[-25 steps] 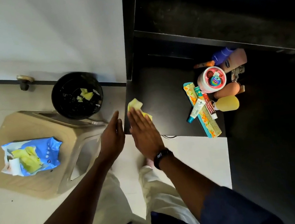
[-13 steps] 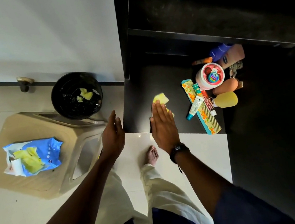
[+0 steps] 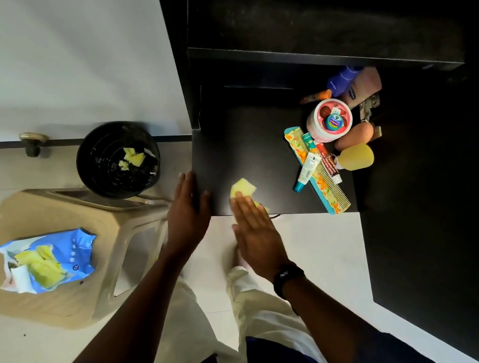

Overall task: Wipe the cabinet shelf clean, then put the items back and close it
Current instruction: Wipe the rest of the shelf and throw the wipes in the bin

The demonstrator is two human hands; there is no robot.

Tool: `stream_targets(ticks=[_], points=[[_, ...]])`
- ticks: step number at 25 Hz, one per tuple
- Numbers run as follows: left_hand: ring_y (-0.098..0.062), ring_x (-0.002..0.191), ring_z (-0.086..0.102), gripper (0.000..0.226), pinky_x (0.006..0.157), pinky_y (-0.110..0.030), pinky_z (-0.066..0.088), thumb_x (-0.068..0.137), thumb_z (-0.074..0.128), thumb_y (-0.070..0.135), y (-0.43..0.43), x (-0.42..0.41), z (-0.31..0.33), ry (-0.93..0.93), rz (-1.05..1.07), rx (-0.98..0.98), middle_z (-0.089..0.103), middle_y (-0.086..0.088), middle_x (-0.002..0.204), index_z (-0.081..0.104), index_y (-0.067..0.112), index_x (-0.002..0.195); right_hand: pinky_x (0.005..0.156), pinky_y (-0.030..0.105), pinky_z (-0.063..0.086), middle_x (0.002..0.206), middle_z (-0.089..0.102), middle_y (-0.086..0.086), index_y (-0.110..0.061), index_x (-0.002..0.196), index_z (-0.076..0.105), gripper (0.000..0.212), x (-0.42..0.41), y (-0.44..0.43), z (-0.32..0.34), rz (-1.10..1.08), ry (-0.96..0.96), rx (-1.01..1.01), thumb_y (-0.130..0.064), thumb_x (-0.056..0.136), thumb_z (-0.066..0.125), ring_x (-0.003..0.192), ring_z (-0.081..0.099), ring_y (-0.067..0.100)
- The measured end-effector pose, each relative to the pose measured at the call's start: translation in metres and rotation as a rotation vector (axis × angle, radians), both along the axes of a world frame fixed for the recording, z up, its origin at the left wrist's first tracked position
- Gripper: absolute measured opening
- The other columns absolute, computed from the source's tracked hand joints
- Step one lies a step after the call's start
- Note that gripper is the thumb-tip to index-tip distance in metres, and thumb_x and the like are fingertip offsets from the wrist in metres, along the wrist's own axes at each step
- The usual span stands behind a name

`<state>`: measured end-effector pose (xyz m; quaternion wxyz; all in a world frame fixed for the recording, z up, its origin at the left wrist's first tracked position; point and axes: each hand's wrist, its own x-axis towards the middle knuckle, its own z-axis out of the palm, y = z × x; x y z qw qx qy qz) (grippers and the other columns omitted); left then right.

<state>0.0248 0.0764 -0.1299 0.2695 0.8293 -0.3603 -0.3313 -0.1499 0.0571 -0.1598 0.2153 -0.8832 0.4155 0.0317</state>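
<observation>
Nearest, right hand (image 3: 256, 235): laid flat with straight fingers, pressed on the yellow wipe at the shelf's front edge, centre of frame.
Left hand (image 3: 188, 212): rested open on the shelf's front-left corner; nothing is grasped.
Yellow wipe (image 3: 243, 187): soft, light and limp, probably damp; judged best driven under a flat palm, or pinched at its bunched far end.
Shelf (image 3: 257, 146): black, hard, flat.
Toiletries (image 3: 330, 123): clustered right of centre, well apart from the wipe.
Bin (image 3: 117, 160): left of centre; yellow scraps are seen inside.

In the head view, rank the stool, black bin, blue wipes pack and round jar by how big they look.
1. Stool
2. Black bin and blue wipes pack, too alike to rank
3. Round jar
</observation>
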Motion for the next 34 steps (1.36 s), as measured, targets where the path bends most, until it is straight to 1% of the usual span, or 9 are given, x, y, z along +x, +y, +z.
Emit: stream_targets(ticks=[5,10,13,19,24,26,28,31,34], points=[[-0.043,0.110,0.056,0.086,0.077,-0.045,0.050,0.081,0.068,0.030,-0.023,-0.007,-0.002,-0.118,-0.222,0.232,0.026,-0.018,0.151,0.016,0.002,0.144,0.117,0.041,0.024,0.157,0.023,0.008,-0.011,0.150,0.023,0.062,-0.042,-0.048,0.007,-0.205,0.063,-0.008,-0.047,0.099,0.022,0.146,0.018,0.025],[-0.043,0.123,0.049,0.095,0.090,-0.047,0.047,0.078,0.072,0.028,-0.026,-0.004,0.001,-0.172,-0.247,0.292,0.018,-0.016,0.156,0.013,0.002,0.148,0.113,0.044,0.033,0.152,0.033,0.015,-0.003,0.146,0.032,0.068,-0.012,-0.085,0.013,-0.357,0.013,-0.049,-0.050,0.097,0.024,0.142,0.027,0.034],[-0.042,0.123,0.048,0.096,0.092,-0.046,0.046,0.077,0.075,0.025,-0.027,-0.004,0.005,-0.174,-0.248,0.293,0.021,-0.016,0.156,0.015,0.002,0.148,0.114,0.043,0.030,0.152,0.032,0.015,-0.004,0.146,0.031,0.069,-0.005,-0.095,0.014,-0.302,0.035,-0.042,-0.051,0.096,0.023,0.142,0.027,0.035],[-0.042,0.113,0.054,0.095,0.085,-0.046,0.049,0.070,0.081,0.024,-0.028,0.002,0.004,-0.162,-0.258,0.253,0.037,-0.016,0.146,0.025,0.000,0.143,0.118,0.032,0.009,0.159,0.013,0.011,-0.008,0.151,0.016,0.065,0.026,-0.149,0.018,-0.280,0.024,0.046,-0.043,0.100,0.035,0.147,0.012,0.028],[-0.042,0.118,0.052,0.093,0.091,-0.043,0.046,0.072,0.079,0.019,-0.027,0.009,0.002,-0.162,-0.302,0.249,0.035,-0.015,0.149,0.024,0.001,0.144,0.119,0.041,0.003,0.160,0.003,0.015,-0.004,0.150,0.009,0.068,0.071,-0.208,0.018,-0.457,0.004,0.201,-0.035,0.099,0.039,0.148,0.000,0.030],[-0.040,0.125,0.048,0.096,0.096,-0.041,0.044,0.071,0.079,0.018,-0.025,0.013,0.001,-0.142,-0.312,0.248,0.030,-0.013,0.153,0.022,0.003,0.147,0.119,0.042,0.006,0.159,0.005,0.016,-0.004,0.150,0.012,0.069,0.095,-0.217,0.021,-0.408,0.042,0.221,-0.029,0.095,0.045,0.147,0.003,0.030],[-0.037,0.132,0.041,0.097,0.102,-0.038,0.041,0.072,0.078,0.017,-0.023,0.014,0.001,-0.124,-0.318,0.244,0.024,-0.013,0.156,0.019,0.005,0.148,0.118,0.039,0.014,0.158,0.011,0.017,-0.006,0.149,0.021,0.068,0.123,-0.209,0.024,-0.206,-0.009,0.256,-0.020,0.089,0.051,0.146,0.012,0.032],[-0.039,0.132,0.041,0.098,0.104,-0.041,0.042,0.073,0.077,0.016,-0.020,0.015,0.001,-0.120,-0.334,0.250,0.020,-0.013,0.157,0.017,0.006,0.149,0.114,0.037,0.025,0.150,0.029,0.020,-0.002,0.137,0.043,0.050,0.148,-0.184,0.020,0.046,-0.022,0.287,-0.016,0.090,0.048,0.138,0.029,0.036],[-0.040,0.128,0.045,0.096,0.101,-0.044,0.045,0.073,0.077,0.014,-0.021,0.017,0.000,-0.124,-0.339,0.255,0.020,-0.013,0.157,0.019,0.006,0.149,0.119,0.033,0.016,0.154,0.026,0.018,-0.004,0.146,0.031,0.056,0.126,-0.194,0.016,0.000,-0.086,0.222,-0.019,0.094,0.047,0.144,0.022,0.030]])
